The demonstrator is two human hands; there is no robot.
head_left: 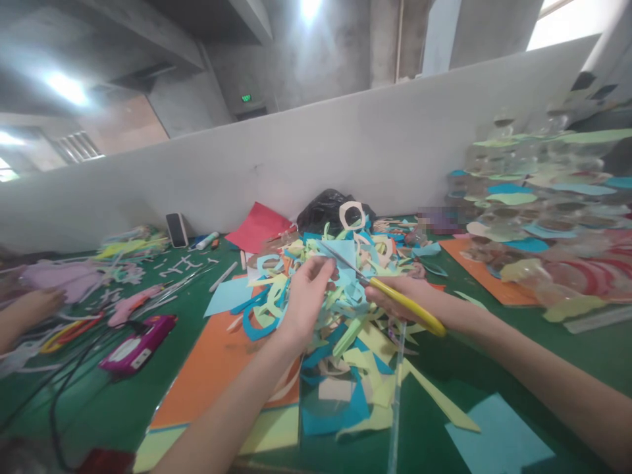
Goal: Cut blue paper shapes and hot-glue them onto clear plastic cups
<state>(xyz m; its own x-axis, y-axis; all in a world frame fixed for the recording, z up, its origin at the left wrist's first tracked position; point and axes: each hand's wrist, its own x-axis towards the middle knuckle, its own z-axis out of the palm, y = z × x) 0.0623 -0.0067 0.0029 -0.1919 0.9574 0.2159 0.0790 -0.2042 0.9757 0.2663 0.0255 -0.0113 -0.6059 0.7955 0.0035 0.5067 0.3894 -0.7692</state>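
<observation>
My left hand [312, 289] pinches a light blue sheet of paper [344, 251] by its near left part. Yellow-handled scissors [402, 303] are in my right hand [390, 296], with their blades pointing up and left across the blue sheet. Whether the blades touch the paper or only overlap it in view, I cannot tell. Below and around both hands spreads a heap of paper scraps [363, 359] in blue, green, yellow and cream. Under my left forearm lies an orange sheet [212, 368].
Another person's hand [42, 309] is at the left, near a pink glue gun [133, 304] and a magenta box [138, 345]. Plastic bottles stacked with paper [538, 197] stand at the right. A black plastic bag [320, 209] sits by the white partition [247, 178]. A clear strip [396, 408] lies in front.
</observation>
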